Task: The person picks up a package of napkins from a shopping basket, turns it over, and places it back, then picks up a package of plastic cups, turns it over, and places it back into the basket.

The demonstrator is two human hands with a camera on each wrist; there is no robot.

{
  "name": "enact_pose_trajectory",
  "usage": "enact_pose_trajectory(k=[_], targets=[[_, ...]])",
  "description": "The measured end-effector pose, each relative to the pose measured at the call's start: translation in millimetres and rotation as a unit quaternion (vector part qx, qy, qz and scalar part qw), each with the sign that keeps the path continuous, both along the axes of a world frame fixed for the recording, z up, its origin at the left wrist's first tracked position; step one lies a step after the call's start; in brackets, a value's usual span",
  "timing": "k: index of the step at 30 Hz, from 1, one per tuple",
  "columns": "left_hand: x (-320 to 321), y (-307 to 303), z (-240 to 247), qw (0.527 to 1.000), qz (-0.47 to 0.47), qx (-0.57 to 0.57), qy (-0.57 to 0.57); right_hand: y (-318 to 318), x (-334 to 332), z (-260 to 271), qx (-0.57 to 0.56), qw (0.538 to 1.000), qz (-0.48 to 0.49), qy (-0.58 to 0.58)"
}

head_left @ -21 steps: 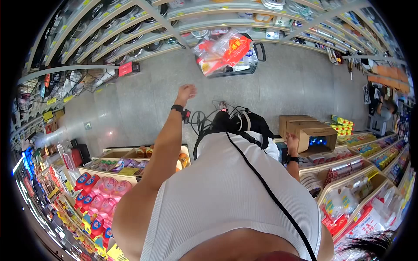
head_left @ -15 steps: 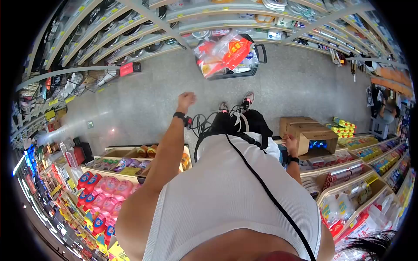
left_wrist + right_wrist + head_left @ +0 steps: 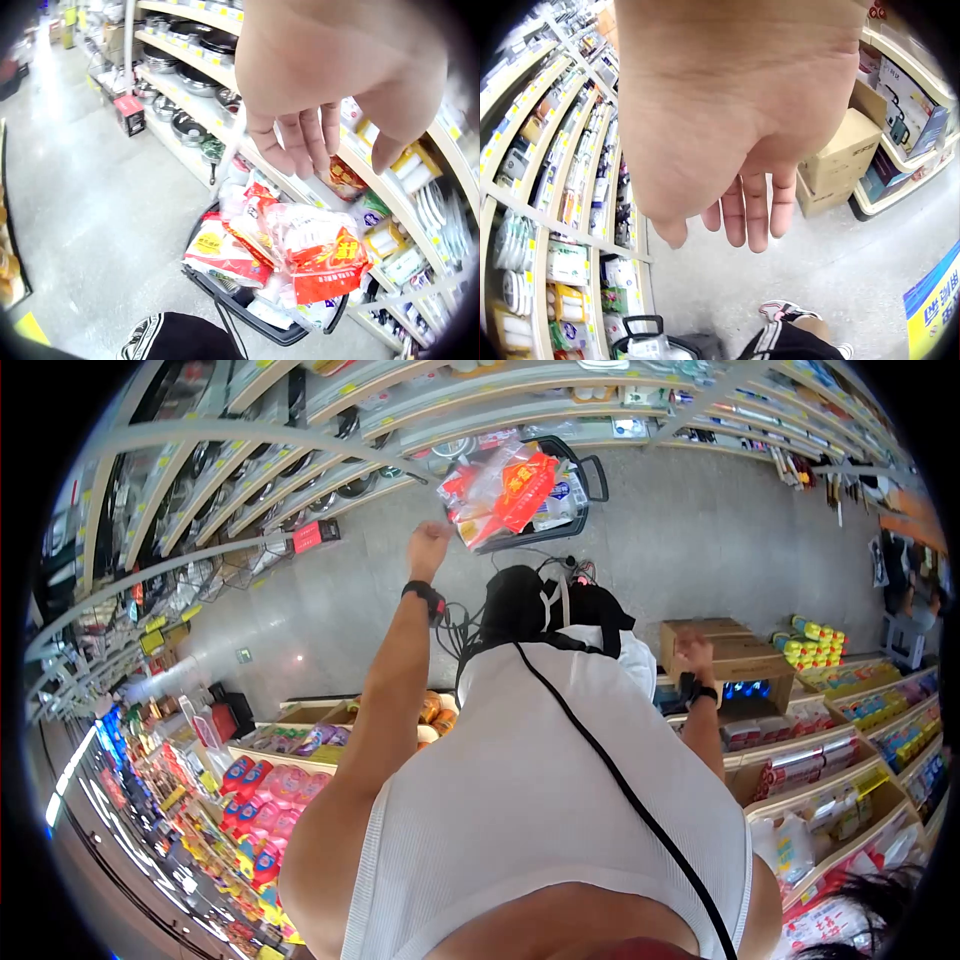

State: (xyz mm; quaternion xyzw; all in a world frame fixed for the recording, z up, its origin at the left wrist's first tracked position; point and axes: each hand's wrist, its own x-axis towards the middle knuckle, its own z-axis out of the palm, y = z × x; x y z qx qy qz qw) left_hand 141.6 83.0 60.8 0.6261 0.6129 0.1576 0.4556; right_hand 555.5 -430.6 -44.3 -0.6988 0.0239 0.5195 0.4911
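Note:
In the head view the left hand is held out over the floor, just left of a dark basket filled with packages. From the left wrist, that hand hangs above the basket, its fingers loosely bent and holding nothing. A red and clear plastic bag lies on top of the basket's contents. The right hand is out at the person's right side, near a cardboard box. In the right wrist view this hand is empty, its fingers relaxed and pointing down.
Shelves with pans and packaged goods run along the far side of the aisle. Low display bins stand on the near side. A red box juts out at the left. Another person is at the far right.
The person has come nearer the basket. The left hand has moved up beside it; the right hand has shifted right and slightly up, in front of the cardboard box.

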Motion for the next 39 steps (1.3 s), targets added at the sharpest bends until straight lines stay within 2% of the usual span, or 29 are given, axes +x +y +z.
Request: enact_pose_trajectory(k=[1,2,4,5,7,8,9,10,11,12,14,15,16,18,20,21,22,23,24,25,26,27,30,31,32,35,37,38,39], targets=[[15,5,9,0.997,-0.035,0.032,0.054,13,7,23,-0.035,0.999,0.015,-0.039],[26,11,9,0.997,-0.047,0.030,0.056,16,9,33,-0.039,0.999,0.004,-0.035],[49,34,2,0.987,-0.101,0.045,0.117,24,10,47,-0.032,0.994,-0.088,-0.062],[59,46,-3,0.985,-0.115,0.046,0.117,26,8,55,-0.034,0.992,-0.101,-0.061],[76,67,-17,0.970,-0.178,0.059,0.152,19,-10,61,-0.046,0.988,-0.058,-0.137],[84,74,-21,0.966,-0.199,0.057,0.152,5,-21,44,-0.054,0.986,-0.077,-0.134],[95,80,-19,0.962,-0.224,0.044,0.149,-29,-28,-2,0.005,0.983,-0.016,-0.181],[106,89,-27,0.957,-0.249,0.033,0.144,-27,-46,8,0.064,0.970,0.045,-0.231],[115,95,-37,0.949,-0.261,0.079,0.158,-28,-74,20,0.105,0.986,-0.104,-0.083],[127,98,-25,0.944,-0.281,0.079,0.155,-42,-98,0,0.100,0.983,-0.125,-0.086],[149,97,11,0.944,-0.289,-0.091,0.128,-79,-159,-58,-0.047,0.984,-0.026,-0.170],[153,104,1,0.937,-0.303,-0.116,0.132,-83,-191,-61,-0.042,0.986,-0.076,-0.146],[154,110,-20,0.930,-0.319,-0.119,0.135,-65,-220,-29,-0.049,0.984,-0.092,-0.142],[148,122,-80,0.936,-0.311,-0.149,0.069,-20,-267,46,-0.189,0.971,-0.148,-0.023],[141,124,-129,0.928,-0.341,-0.131,0.077,-25,-315,58,-0.203,0.955,-0.208,0.059],[139,123,-144,0.932,-0.326,-0.129,0.090,-26,-338,65,-0.197,0.945,-0.250,0.074],[139,122,-161,0.937,-0.311,-0.125,0.102,-70,-380,29,-0.204,0.959,0.010,-0.195],[136,127,-188,0.923,-0.304,-0.198,0.127,-106,-420,-1,-0.200,0.961,-0.036,-0.189],[140,121,-187,0.918,-0.316,-0.200,0.131,-121,-454,-13,-0.195,0.960,-0.082,-0.184],[143,107,-180,0.914,-0.294,-0.157,0.232,-101,-467,22,-0.205,0.955,-0.201,-0.077],[146,100,-176,0.899,-0.267,-0.111,0.329,-70,-465,71,-0.208,0.926,-0.315,0.029],[148,101,-174,0.883,-0.262,-0.159,0.356,-21,-450,122,-0.246,0.896,-0.363,0.068],[150,91,-168,0.871,-0.268,-0.115,0.395,-6,-483,153,-0.281,0.880,-0.377,0.061],[148,87,-183,0.866,-0.270,-0.064,0.416,-5,-492,161,-0.274,0.879,-0.384,0.068],[146,87,-196,0.868,-0.264,-0.056,0.416,-1,-502,165,-0.264,0.867,-0.418,0.058],[144,90,-193,0.878,-0.257,-0.063,0.398,5,-524,166,-0.257,0.851,-0.454,0.059],[142,96,-193,0.887,-0.248,-0.071,0.384,-1,-530,165,-0.311,0.870,-0.377,0.067],[141,99,-192,0.891,-0.243,-0.078,0.376,-6,-531,163,-0.314,0.871,-0.374,0.060],[142,100,-190,0.895,-0.237,-0.084,0.368,-20,-541,148,-0.321,0.914,-0.182,-0.167]])
